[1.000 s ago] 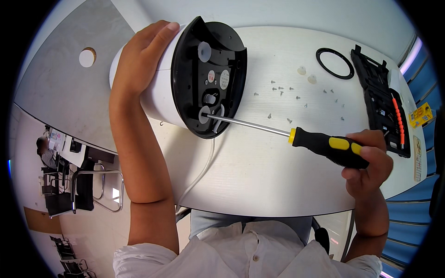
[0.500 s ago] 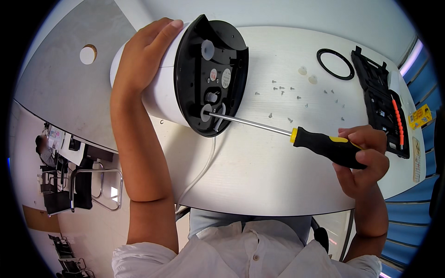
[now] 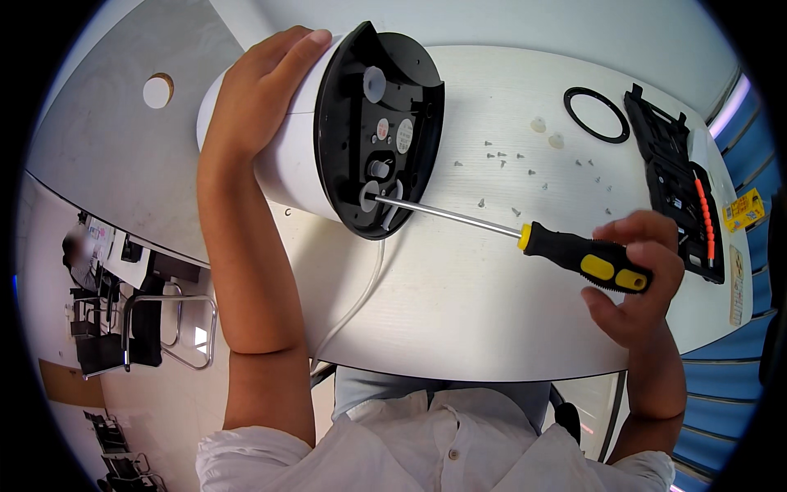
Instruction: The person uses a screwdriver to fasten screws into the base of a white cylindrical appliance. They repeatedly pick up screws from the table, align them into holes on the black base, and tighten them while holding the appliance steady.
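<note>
A white, rounded appliance (image 3: 287, 168) lies on its side on the table, its black base (image 3: 340, 152) turned to the right. My left hand (image 3: 258, 94) curves over the top of its white body and holds it, with the far fingertips out of sight. In my right hand (image 3: 648, 275) is the black and yellow handle of a screwdriver (image 3: 566, 250); the thumb stands off the handle while the other fingers lie along its far side. The long shaft reaches left to a round, pale foot (image 3: 371, 197) low on the base, where the tip is hidden in the middle.
Several small screws (image 3: 502, 156) lie scattered beyond the screwdriver, near two translucent round pads (image 3: 538, 125). A black ring (image 3: 567, 98), an open black tool case (image 3: 656, 168) and a yellow box (image 3: 743, 210) are at the right. A white cord (image 3: 361, 299) runs over the table's near edge.
The screwdriver handle has turned, so more of its yellow patches show. My right thumb has come away from it. The appliance has shifted slightly right with my left hand on it.
</note>
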Demonstrator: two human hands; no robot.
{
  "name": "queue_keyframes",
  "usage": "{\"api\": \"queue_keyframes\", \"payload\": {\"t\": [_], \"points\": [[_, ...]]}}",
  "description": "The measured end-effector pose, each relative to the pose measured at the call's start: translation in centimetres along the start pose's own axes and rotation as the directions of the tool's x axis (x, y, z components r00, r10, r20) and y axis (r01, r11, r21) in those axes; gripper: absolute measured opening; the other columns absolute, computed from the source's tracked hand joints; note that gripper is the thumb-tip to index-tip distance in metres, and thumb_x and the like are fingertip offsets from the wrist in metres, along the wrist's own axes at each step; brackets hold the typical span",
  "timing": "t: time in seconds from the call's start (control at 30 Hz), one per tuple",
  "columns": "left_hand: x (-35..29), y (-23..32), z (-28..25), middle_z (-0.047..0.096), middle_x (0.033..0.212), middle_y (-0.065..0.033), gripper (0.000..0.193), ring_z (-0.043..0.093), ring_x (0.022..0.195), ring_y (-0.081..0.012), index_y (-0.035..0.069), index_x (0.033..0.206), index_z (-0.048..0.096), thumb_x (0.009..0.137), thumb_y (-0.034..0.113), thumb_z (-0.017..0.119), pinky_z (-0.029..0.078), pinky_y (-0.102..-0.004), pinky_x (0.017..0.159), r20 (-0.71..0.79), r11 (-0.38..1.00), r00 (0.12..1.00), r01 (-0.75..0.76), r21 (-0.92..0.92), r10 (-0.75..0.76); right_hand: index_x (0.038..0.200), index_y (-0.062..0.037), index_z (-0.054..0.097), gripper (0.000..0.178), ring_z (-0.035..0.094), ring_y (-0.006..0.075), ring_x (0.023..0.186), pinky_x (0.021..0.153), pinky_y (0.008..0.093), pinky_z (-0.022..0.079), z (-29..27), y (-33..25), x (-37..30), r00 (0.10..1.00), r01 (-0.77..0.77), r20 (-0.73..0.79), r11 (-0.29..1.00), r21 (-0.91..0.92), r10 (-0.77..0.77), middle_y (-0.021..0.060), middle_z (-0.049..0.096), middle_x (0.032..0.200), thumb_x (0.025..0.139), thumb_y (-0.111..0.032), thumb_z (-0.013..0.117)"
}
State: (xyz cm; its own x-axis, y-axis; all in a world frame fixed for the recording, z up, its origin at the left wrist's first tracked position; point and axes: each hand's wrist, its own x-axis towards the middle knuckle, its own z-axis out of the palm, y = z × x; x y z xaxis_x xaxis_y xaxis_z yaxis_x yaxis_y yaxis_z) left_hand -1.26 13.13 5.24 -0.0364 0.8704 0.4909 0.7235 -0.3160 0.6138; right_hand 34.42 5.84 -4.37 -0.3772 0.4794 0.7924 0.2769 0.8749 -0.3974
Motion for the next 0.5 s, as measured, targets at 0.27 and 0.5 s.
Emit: {"api": "queue_keyframes", "payload": {"t": [0.27,0.5], "points": [[0.0,-0.1,0.0,0.064,0.08,-0.0092,0.043,0.056,0.073,-0.0192,0.008,0.088,0.065,0.083,0.048,0.05,0.042,-0.0287,0.075,-0.009,1.0,1.0,0.0,0.017,0.001,0.106,-0.0039,0.054,0.048,0.06,0.0231,0.065,0.064,0.0344,0.052,-1.1,-0.6,0.4,0.99,0.116,0.105,0.972,-0.204,-0.096,0.0123,0.061,0.084,0.076,-0.036,0.072],[0.0,0.3,0.1,0.064,0.079,-0.0082,0.043,0.056,0.073,-0.0183,0.007,0.09,0.065,0.084,0.047,0.05,0.042,-0.0289,0.074,0.003,0.999,0.999,0.035,-0.011,-0.035,0.103,-0.0026,0.053,0.044,0.057,0.0212,0.061,0.052,0.0293,0.045,-0.7,-0.9,0.9,0.98,-0.046,0.189,0.996,-0.077,0.06,0.0124,0.058,0.079,0.073,-0.023,0.077]]}}
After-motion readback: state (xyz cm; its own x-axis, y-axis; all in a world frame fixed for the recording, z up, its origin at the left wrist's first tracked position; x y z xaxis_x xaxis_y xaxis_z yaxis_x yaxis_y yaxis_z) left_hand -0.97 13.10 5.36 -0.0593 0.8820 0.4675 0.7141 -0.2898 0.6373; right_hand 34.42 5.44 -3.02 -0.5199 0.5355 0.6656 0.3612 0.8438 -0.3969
